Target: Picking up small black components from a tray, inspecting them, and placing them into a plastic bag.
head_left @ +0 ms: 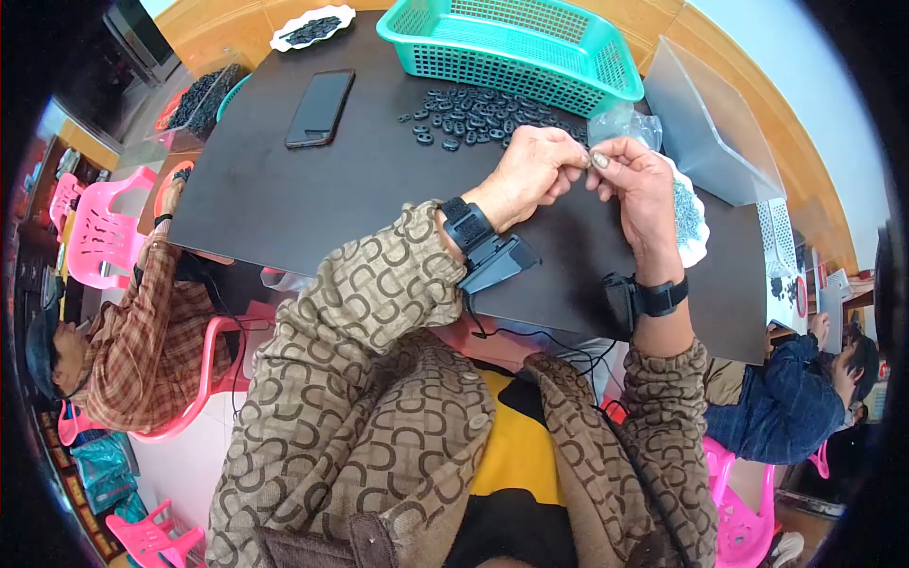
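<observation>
Above the dark table (379, 189), my left hand (540, 175) and my right hand (642, 189) meet fingertip to fingertip, both closed in a pinch. Whatever sits between the fingers is too small and covered to make out. Just beyond my left hand spreads a pile of small black oval pieces with holes (464, 115). Beside my right hand, partly behind it, a white scalloped plate (699, 248) bears many tiny greyish bits. A crumpled clear plastic bag (625, 125) lies right behind my fingers.
A green mesh basket (511, 80) stands at the back, with a translucent bin (715, 123) to its right. At the left lie a phone (321, 109) and a white plate (282, 43) of black pieces. People sit on both sides; cables hang below the table edge.
</observation>
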Motion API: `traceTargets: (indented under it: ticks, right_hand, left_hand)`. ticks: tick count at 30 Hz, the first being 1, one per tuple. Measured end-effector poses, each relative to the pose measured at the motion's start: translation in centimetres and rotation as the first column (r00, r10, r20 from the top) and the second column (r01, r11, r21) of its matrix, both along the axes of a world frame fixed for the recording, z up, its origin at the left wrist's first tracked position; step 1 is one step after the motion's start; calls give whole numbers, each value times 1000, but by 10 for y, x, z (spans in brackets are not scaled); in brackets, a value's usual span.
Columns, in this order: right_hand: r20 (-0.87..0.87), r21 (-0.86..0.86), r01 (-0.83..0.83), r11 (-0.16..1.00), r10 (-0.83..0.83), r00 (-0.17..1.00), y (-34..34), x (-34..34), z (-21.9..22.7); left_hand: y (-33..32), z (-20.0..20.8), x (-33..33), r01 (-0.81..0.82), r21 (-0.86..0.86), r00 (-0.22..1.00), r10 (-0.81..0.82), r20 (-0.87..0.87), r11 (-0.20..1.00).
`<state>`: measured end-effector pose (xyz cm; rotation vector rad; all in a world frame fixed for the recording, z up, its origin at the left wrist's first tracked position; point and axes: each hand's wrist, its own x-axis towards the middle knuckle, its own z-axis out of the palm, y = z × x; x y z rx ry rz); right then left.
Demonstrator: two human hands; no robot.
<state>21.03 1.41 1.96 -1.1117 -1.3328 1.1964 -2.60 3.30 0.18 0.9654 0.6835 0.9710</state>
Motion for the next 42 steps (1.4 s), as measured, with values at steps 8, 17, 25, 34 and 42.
traceTargets:
  ticks: [8,17,25,34,42]
  right_hand:
    - [104,70,44,997,-51,993,1,29,18]
    - [358,254,-3,967,-91,929,-3,26,13]
    - [477,552,-79,830,-237,846,-9,15,23]
    - [443,584,-107,805,-206,872,-19,9,34]
    - [395,541,-14,841,-239,887,-24,14,43]
  left_hand:
    - [3,10,16,-23,18,1000,22,21,1000]
    - [10,9,30,-2,-17,998,3,64,1000]
    - [17,10,21,314,-188,901,-229,368,931]
    - [31,-2,15,683,-123,630,-497,597,720]
    - [20,21,8,469,-124,817,-376,438,875]
